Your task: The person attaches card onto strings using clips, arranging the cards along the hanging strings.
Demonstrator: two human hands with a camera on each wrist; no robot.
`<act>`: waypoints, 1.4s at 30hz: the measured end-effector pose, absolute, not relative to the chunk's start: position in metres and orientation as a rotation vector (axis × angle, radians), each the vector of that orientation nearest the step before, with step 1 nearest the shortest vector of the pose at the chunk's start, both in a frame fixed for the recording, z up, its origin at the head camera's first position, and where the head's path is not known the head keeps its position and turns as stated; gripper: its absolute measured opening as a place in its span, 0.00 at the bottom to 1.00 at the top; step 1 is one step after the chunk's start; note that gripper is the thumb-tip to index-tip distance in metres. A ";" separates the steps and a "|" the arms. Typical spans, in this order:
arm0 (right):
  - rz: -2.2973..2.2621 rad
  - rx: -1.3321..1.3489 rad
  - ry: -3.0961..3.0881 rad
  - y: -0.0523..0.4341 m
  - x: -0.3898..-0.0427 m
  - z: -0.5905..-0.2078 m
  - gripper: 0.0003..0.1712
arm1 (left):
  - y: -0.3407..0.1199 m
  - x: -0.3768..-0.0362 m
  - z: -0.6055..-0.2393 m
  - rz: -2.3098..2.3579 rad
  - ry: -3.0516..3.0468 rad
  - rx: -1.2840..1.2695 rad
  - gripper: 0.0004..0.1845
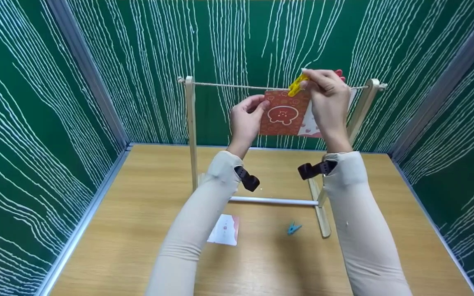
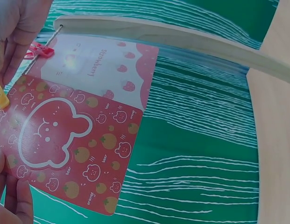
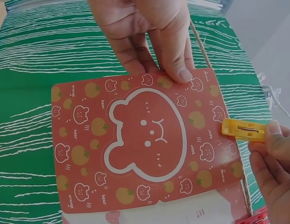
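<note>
So the left hand [image 1: 245, 117] is pinching the left edge of the red bear card [image 1: 284, 113], thumb on the front, holding it up against the string [image 1: 237, 86] of the little wooden rack [image 1: 190, 131]. That grip is the only thing keeping the card level. If it relaxes too soon, I'd guess the card swings or slides down the string. The right hand [image 1: 327, 98] has its fingers squeezed on the yellow peg [image 1: 296, 85], right at the card's top right corner where it meets the string. The risk there is the peg catching only the card or only the string. From the right wrist view I can't tell if the string is actually inside the peg's mouth.

Right behind and to the right hangs a white strawberry card [image 2: 102, 65] under a red peg [image 2: 38, 50], overlapping the bear card. It's crowded, so the right hand could knock that peg.

Down on the worktop [image 1: 138, 230]: a small white card [image 1: 224, 229] by the left forearm, then a blue peg [image 1: 293, 227] near the rack's right foot. Neither gets in the way.
</note>
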State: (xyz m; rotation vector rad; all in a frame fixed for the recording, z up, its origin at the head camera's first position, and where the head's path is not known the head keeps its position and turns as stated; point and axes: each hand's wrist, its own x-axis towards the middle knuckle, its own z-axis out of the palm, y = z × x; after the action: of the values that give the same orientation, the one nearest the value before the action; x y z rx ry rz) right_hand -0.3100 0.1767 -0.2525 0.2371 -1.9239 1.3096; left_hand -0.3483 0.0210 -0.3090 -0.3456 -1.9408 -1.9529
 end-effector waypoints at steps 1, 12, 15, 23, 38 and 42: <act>1.305 0.240 -1.929 0.176 -0.310 -0.252 0.13 | 0.021 -0.348 -0.309 -1.957 -1.938 -0.345 0.11; 1.298 0.269 -1.990 0.172 -0.309 -0.254 0.13 | 0.019 -0.345 -0.310 -2.016 -1.940 -0.338 0.12; 1.289 0.277 -2.006 0.172 -0.308 -0.253 0.14 | 0.019 -0.344 -0.310 -2.022 -1.946 -0.331 0.12; 1.151 0.339 -2.041 0.171 -0.309 -0.255 0.14 | 0.019 -0.346 -0.311 -1.961 -1.975 -0.340 0.11; 1.167 0.399 -2.095 0.172 -0.307 -0.256 0.18 | 0.016 -0.345 -0.316 -2.073 -1.918 -0.349 0.14; 1.179 0.372 -2.136 0.175 -0.307 -0.257 0.19 | 0.015 -0.344 -0.318 -2.096 -1.914 -0.352 0.14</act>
State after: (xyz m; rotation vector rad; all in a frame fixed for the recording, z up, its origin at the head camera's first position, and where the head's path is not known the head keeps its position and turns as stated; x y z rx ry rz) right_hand -0.3069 0.1745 -0.2568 0.3723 -2.1361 1.1786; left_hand -0.3444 0.0152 -0.3179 -0.3520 -1.9141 -2.0955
